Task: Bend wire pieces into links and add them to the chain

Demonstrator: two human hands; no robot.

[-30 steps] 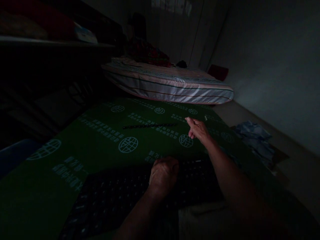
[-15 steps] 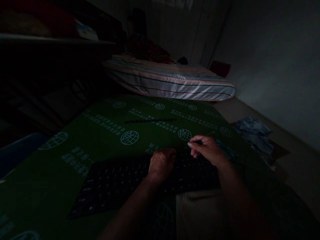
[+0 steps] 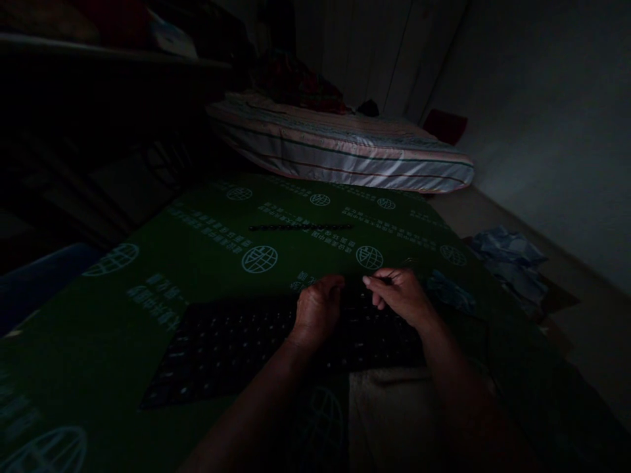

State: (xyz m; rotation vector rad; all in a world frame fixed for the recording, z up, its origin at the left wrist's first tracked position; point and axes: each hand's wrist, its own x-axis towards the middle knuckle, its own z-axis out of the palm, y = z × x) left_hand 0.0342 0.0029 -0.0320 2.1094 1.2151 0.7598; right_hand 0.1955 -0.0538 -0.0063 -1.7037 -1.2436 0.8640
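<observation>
- In the head view, the keyboard (image 3: 221,348) is lying on the green tabletop (image 3: 98,328), serving as the landmark here.
- The left hand (image 3: 318,312) is hovering over or resting on its middle; contact is hard to tell. The fingers are curling inward, and I cannot tell whether they are gripping anything.
- The right hand (image 3: 399,292) is hanging over its far right part, thumb and index fingertip nearly meeting. Something thin may be sitting between them; the gloom is hiding it.
- Both hands are facing each other, probably for fine fingertip work.
- A dark knobbly strip (image 3: 300,227) is lying beyond the keyboard, apart from both hands, perhaps leaving them room.
- The keyboard is looking black and slightly slanted, its keys showing small pale marks.
</observation>
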